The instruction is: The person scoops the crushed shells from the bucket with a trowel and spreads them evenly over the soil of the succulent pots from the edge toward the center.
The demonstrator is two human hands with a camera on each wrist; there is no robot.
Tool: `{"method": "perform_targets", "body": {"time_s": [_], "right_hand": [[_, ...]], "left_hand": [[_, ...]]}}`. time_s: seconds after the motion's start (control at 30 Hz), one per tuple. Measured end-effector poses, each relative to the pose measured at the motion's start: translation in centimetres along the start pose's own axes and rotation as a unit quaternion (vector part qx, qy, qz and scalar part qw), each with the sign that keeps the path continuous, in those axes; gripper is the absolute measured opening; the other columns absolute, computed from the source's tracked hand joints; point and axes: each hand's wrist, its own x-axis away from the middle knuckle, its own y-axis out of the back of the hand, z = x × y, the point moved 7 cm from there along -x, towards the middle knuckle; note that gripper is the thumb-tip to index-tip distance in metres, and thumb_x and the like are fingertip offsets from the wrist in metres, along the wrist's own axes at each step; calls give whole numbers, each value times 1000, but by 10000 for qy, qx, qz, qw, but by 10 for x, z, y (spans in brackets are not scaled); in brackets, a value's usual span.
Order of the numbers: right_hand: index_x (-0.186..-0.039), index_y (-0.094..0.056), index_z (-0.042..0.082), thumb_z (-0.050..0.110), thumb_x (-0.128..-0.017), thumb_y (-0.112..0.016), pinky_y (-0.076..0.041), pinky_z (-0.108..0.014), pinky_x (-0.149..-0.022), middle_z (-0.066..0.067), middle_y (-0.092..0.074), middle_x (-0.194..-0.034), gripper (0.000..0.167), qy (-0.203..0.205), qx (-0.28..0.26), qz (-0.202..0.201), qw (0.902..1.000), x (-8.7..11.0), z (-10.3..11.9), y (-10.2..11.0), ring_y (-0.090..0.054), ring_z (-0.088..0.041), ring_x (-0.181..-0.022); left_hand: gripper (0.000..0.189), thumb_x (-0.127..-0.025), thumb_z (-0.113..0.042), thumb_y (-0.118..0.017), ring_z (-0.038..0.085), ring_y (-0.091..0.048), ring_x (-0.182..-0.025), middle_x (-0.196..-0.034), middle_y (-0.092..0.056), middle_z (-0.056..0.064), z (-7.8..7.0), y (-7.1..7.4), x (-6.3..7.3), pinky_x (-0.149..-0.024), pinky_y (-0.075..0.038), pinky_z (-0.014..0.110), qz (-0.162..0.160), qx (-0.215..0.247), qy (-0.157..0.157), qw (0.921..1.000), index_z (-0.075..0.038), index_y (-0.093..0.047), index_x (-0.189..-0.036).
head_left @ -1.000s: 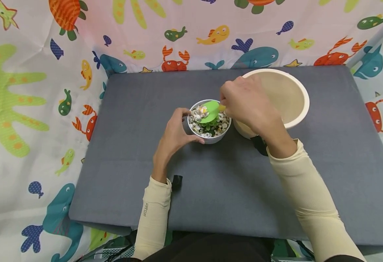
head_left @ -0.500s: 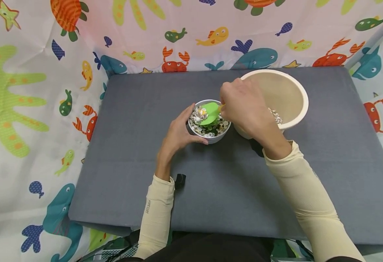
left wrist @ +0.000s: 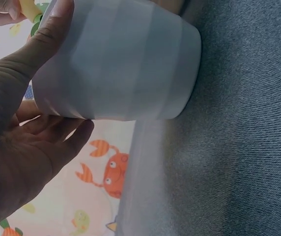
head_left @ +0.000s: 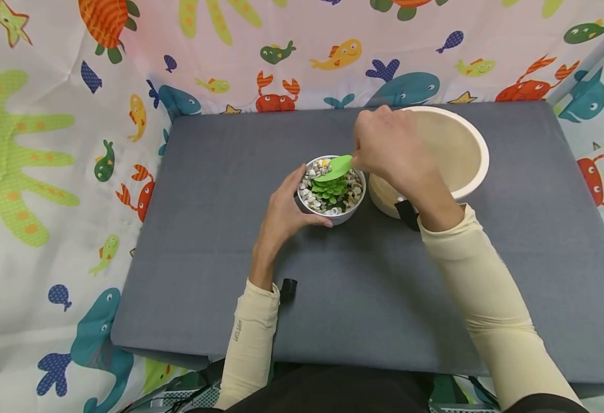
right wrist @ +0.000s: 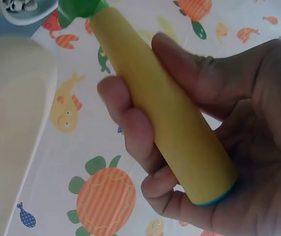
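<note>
A white pot (left wrist: 116, 59) stands on the grey table, holding a green succulent (head_left: 330, 189) ringed by small pebbles (head_left: 353, 192). My left hand (head_left: 288, 207) grips the pot from its left side, thumb at the near rim and fingers round the far side. In my right hand (head_left: 392, 150) is a small trowel with a green blade (head_left: 336, 167) and a thick yellow handle (right wrist: 165, 108). Fingers and thumb wrap the handle in the right wrist view. The blade is tilted over the back of the pot, above the plant and pebbles.
A large cream bucket (head_left: 479, 166) stands just right of the pot, partly behind my right hand and forearm. The grey table (head_left: 203, 229) extends to both sides. A patterned curtain (head_left: 302, 51) hangs close behind and at the sides.
The trowel blade has tipped up and lifted slightly off the plant, showing more of the succulent. The pebbles earlier seen at the blade now lie in the pot. My left hand still holds the pot.
</note>
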Motion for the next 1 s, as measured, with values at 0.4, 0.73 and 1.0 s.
{"method": "perform_targets", "body": {"time_s": [0.4, 0.73, 1.0], "right_hand": [[-67, -75, 11, 7, -80, -64, -36, -34, -59, 0, -58, -59, 17, -328, -475, 419, 9975, 4, -1, -1, -53, -21, -68], [-53, -61, 15, 8, -78, -61, -25, -29, -53, 5, -37, -51, 26, -231, -561, 442, 9972, 10, -2, 2, -37, -15, -59], [-64, -74, 10, 8, -82, -61, -28, -29, -52, 3, -49, -53, 22, -268, -540, 455, 9971, 15, -10, 2, -46, -17, -61]], "left_hand": [[128, -55, -37, -105, 27, -46, -151, -162, -47, 9, -4, -2, 12, -122, -42, 49, -591, 30, 183, 9981, -16, -39, -163], [129, -49, -40, -106, 27, -55, -134, -145, -54, 12, -10, -8, 20, -115, -49, 45, -1260, -133, 274, 9916, -11, -43, -157], [138, -54, -43, -105, 32, -41, -139, -152, -39, 18, -4, -6, 7, -117, -45, 52, -363, -265, 217, 9988, -10, -29, -163]]}}
